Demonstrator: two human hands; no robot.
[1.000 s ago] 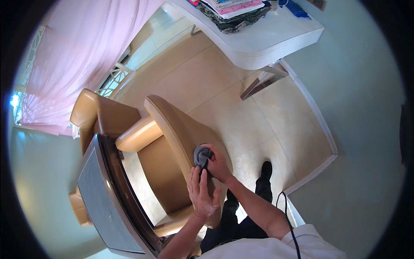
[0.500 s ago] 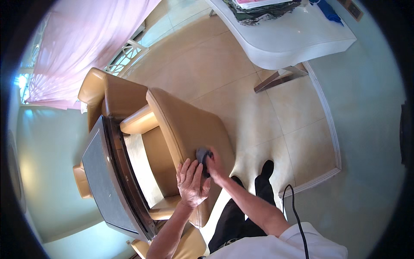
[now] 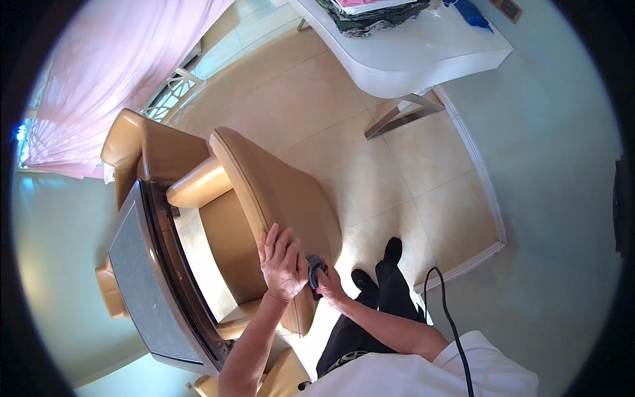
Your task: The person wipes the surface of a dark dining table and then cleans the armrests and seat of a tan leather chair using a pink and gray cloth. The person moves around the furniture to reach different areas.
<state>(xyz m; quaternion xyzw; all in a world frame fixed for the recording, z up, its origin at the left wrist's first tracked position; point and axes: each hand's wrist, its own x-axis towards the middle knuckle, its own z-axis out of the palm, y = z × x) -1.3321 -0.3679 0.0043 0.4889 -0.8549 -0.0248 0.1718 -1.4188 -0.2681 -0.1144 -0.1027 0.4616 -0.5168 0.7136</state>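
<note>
A tan leather armchair (image 3: pixel 284 178) stands in front of me, its broad back toward my right side. My left hand (image 3: pixel 283 268) lies over the top edge of the chair back, fingers stretched out. Close beside it, my right hand (image 3: pixel 331 286) is closed around a small dark grey thing (image 3: pixel 315 266) with a curved edge and a bit of pink at its lower end. That thing is against or very near the outer face of the chair back; its kind cannot be made out.
A dark-topped table (image 3: pixel 155 278) stands left of the armchair, with a second tan chair (image 3: pixel 172 152) beyond. At the upper right, a white table (image 3: pixel 423 63) bears folded clothes (image 3: pixel 370 14). A pink curtain (image 3: pixel 126 73) hangs at the upper left. A black cable (image 3: pixel 450 324) runs near my right arm.
My right hand has moved down the chair back toward me with the dark grey thing. My left hand stays on the top edge. The whole scene has shifted left in view.
</note>
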